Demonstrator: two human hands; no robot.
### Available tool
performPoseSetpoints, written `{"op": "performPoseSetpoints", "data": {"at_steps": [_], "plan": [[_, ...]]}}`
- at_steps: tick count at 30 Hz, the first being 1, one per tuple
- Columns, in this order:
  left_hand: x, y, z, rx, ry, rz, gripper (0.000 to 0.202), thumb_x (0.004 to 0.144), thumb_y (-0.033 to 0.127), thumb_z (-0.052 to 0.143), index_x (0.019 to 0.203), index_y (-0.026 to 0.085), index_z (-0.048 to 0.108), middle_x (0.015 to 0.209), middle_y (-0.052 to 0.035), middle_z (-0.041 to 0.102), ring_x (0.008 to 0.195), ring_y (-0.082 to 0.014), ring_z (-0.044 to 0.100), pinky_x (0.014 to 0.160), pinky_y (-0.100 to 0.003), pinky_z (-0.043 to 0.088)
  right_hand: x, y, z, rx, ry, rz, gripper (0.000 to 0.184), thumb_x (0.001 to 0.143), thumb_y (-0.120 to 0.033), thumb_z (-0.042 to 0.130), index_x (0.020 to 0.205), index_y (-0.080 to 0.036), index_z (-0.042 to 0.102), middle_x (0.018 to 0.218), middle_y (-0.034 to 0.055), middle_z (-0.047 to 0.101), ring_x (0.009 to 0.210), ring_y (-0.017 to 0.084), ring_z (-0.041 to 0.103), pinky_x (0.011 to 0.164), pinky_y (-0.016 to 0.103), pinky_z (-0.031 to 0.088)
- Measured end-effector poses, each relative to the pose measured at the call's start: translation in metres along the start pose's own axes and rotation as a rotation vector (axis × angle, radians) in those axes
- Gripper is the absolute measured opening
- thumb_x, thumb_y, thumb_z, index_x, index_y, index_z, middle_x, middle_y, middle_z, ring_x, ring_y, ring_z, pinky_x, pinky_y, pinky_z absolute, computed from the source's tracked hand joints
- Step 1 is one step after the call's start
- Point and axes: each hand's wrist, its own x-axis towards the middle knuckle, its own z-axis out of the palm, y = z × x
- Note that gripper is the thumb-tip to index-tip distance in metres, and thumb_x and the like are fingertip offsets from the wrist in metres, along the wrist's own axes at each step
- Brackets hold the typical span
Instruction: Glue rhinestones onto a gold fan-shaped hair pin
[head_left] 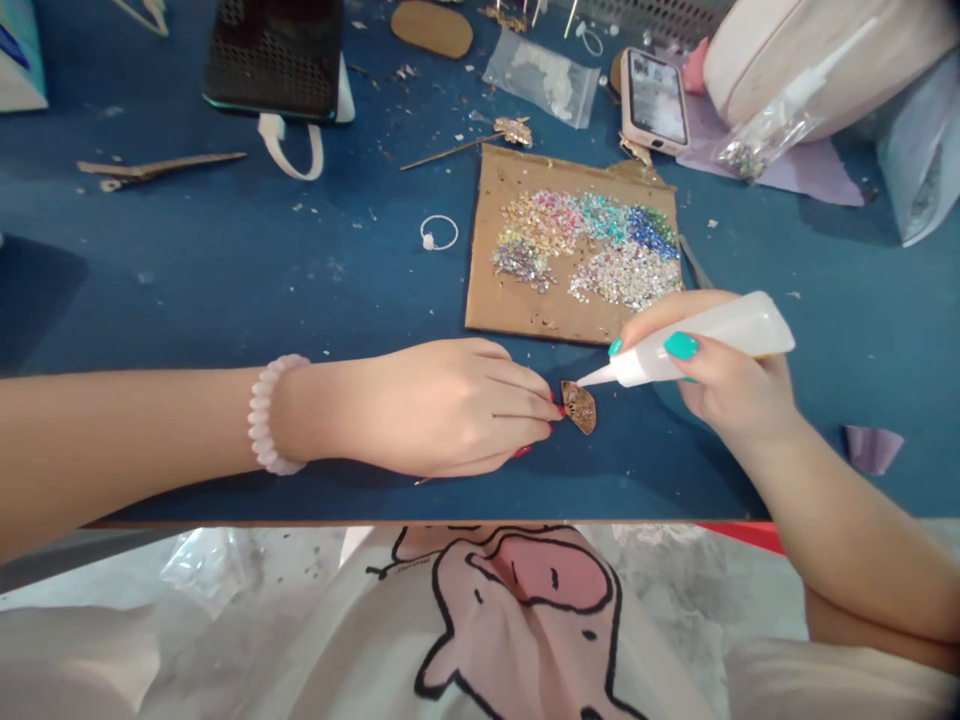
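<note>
My left hand [450, 405], palm down near the table's front edge, pinches a small fan-shaped metal ornament [579, 408] by its narrow end. The ornament is bronze-coloured with an openwork pattern. A thin gold tip [422, 481] pokes out below the hand; whether it joins the ornament is hidden. In my right hand [739, 385] is a white squeeze bottle [712, 335], tilted with its nozzle down to the left. The nozzle tip is at the ornament's upper edge. Just beyond lies a cardboard sheet [517, 310] bearing heaps of small rhinestones [626, 275] sorted by colour.
Tweezers [696, 262] lie beside the cardboard. Behind are a hair stick [457, 150], a plastic bag [541, 80] and a phone [654, 100]. A black device [274, 60] with a white cable and scissors-like tool [157, 168] lie left. A purple scrap [874, 448] sits right.
</note>
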Motion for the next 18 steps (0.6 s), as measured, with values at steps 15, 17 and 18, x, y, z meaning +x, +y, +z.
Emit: {"op": "performPoseSetpoints", "data": {"at_steps": [15,17,18], "plan": [[-0.0009,0.0003,0.0013,0.011,0.007,-0.014,0.031,0.099,0.019,0.034,0.108,0.012,0.063,0.113,-0.0039,0.066,0.102,-0.0191,0.06,0.079,-0.032,0.046,0.0005,0.0029,0.0049,-0.044,0.037,0.041,0.021,0.078,-0.044,0.065,0.079,-0.024,0.074,0.072,-0.0036,0.07,0.061,0.01,0.06,0.05,0.021,0.043],[-0.0008,0.0005,0.0018,0.015,0.008,-0.011,0.032,0.1,0.018,0.033,0.109,0.011,0.063,0.112,-0.0042,0.066,0.101,-0.0194,0.06,0.079,-0.032,0.047,0.0002,0.0026,0.0044,-0.045,0.042,0.041,0.021,0.078,-0.044,0.065,0.079,-0.025,0.074,0.073,-0.0033,0.071,0.061,0.011,0.061,0.049,0.022,0.043],[-0.0007,0.0006,0.0018,0.018,0.008,-0.009,0.033,0.1,0.018,0.032,0.109,0.011,0.063,0.111,-0.0047,0.066,0.101,-0.0198,0.06,0.08,-0.033,0.047,0.0,0.0027,0.0039,-0.042,0.04,0.038,0.021,0.078,-0.043,0.065,0.08,-0.024,0.075,0.073,-0.0028,0.071,0.061,0.011,0.061,0.049,0.022,0.043]]}}
